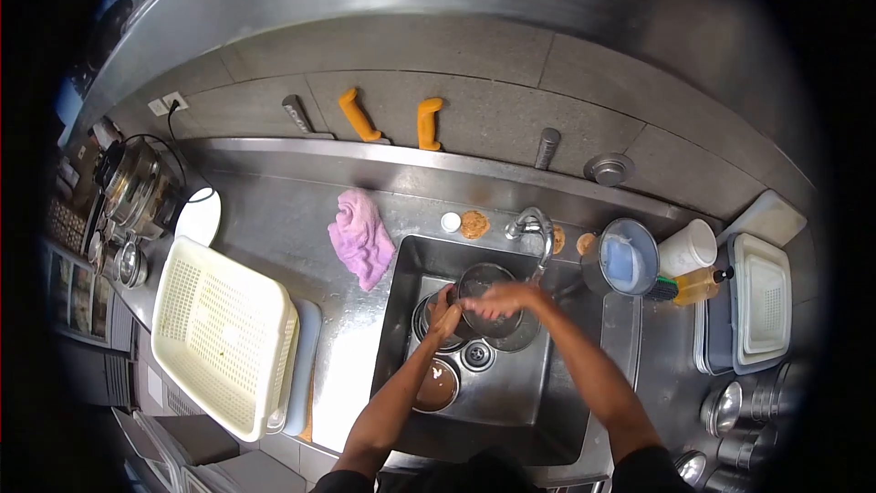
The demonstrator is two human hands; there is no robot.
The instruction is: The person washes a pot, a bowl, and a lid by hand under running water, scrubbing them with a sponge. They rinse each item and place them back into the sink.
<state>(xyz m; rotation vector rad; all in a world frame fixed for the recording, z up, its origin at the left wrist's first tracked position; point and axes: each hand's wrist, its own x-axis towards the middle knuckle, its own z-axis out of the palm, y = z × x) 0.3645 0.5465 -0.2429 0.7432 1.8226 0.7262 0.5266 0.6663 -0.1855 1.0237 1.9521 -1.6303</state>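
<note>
1. Steel surrounds everything in the head view: a sink (511, 402) set into a metal counter (274, 210), with a tap (534, 224) over its back edge.
2. The left hand (444, 315) is closed on the rim of a round metal bowl (484, 285), which is held up in the basin just below the tap. The right hand (502, 299) lies over the bowl's front with fingers curled against it; whether it grips a sponge or only presses I cannot tell.
3. Risk, as I judge it: the bowl looks wet and is held by an edge, so it could slip and drop onto the other dishes below, a dark pan (436, 386) and further metal ware near the drain (477, 354).
4. The bowl sits close beneath the spout; lifting it carelessly could knock it against the tap.
5. Water striking a tilted bowl may splash towards the pink cloth (360, 237) on the left.
6. On the right, a cup (691, 246) and a bottle (698, 285) stand near the right elbow's path; a wide swing could tip them.
7. Knives with orange handles (359, 114) hang on the wall, well apart from both hands. A cream basket (224, 333) lies upside down on the counter at left.
</note>
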